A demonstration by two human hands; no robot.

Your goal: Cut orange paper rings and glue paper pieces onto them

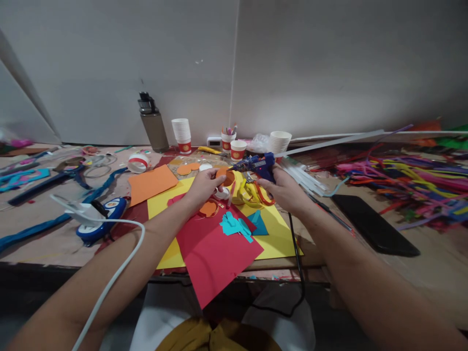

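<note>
In my right hand [281, 184] is a dark blue glue gun [263, 165], its nozzle pointing left and a long glue stick coming out of its back. My left hand [205, 185] pinches an orange paper piece [225, 176] close to the nozzle. Below the hands, a red sheet [219, 248] lies over a yellow sheet [283, 234]. Turquoise paper scraps [236, 226] and a cut orange piece [208, 208] rest on the red sheet. Yellow-handled scissors [248, 192] sit just under the glue gun.
A dark bottle [154, 127], stacked paper cups [181, 134] and a cup of pens [228, 141] stand along the wall. At left are a blue power strip [98, 224] and a white cable. A black phone [375, 224] and colourful pipe cleaners [413, 183] lie right.
</note>
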